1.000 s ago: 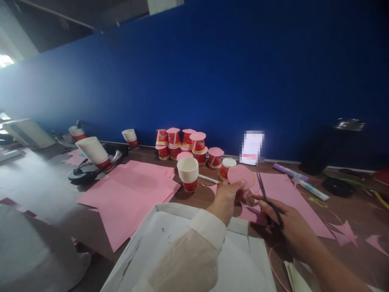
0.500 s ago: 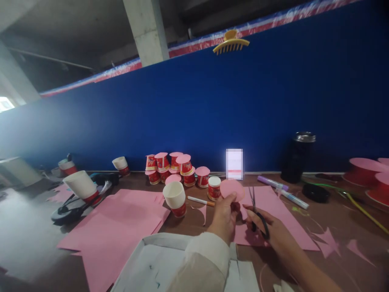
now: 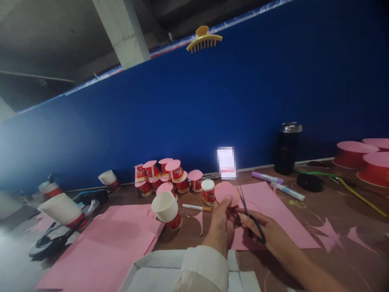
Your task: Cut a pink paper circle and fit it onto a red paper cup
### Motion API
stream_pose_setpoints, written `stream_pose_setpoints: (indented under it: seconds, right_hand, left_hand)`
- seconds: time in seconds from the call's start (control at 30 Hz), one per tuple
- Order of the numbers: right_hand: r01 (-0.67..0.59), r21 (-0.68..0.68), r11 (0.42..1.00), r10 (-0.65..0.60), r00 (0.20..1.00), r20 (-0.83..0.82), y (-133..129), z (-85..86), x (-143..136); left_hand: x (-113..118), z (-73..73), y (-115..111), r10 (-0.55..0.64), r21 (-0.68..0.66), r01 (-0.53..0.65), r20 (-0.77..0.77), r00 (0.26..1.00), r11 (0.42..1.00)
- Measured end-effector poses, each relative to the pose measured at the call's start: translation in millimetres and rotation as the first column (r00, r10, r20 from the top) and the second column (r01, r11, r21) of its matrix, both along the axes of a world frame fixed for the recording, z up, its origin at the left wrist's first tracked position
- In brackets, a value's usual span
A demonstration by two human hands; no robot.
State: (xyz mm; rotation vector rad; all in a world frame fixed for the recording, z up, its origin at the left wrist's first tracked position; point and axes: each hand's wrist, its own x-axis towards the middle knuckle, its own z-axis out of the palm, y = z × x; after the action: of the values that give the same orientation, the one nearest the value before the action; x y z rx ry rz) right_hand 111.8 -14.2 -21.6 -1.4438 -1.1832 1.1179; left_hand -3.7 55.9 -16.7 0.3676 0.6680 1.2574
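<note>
My left hand (image 3: 223, 217) pinches a pink paper disc (image 3: 226, 194), thumb on its near face, held above the table. The black-handled scissors (image 3: 253, 219) are in my right hand (image 3: 267, 233), their blades pointing up along the disc's right edge. Whether the blades are biting into the paper I cannot tell. Beneath both hands lies a pink sheet (image 3: 261, 198). Just left of the disc stands a small red cup (image 3: 208, 192) with a white top. An orange-and-white marker (image 3: 196, 207) and a curved pink offcut (image 3: 198, 219) lie nearby.
Red paper cups topped with pink discs (image 3: 173, 170) are stacked at the back. White cups (image 3: 165, 209) and pink sheets (image 3: 109, 239) lie left. A black flask (image 3: 288, 148), purple marker (image 3: 266, 177) and pink scraps (image 3: 326, 235) are right. A blue partition (image 3: 152, 109) closes the back.
My view has shifted to the right and tilted slightly. The scissors have shifted along the disc's edge, and the pink strip that hung below the disc no longer shows.
</note>
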Motion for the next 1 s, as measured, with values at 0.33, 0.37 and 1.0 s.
stream_pose_setpoints:
  seconds: [0.33,0.37,1.0]
  right_hand:
    - [0.006,0.021,1.000,-0.007,0.998,0.055,2.4,-5.1,5.0]
    - [0.011,0.016,1.000,-0.012,0.998,0.055,2.2,-5.0,5.1]
    - [0.016,-0.043,0.999,-0.018,0.999,-0.048,-2.6,2.6,0.8]
  left_hand:
    - [1.1,1.0,-1.5,-0.027,0.004,0.027,0.010,1.000,1.000]
    - [0.9,1.1,-1.6,-0.031,0.002,0.031,0.011,0.999,1.000]
    - [0.3,1.4,-2.1,-0.092,-0.001,0.092,0.028,0.995,0.996]
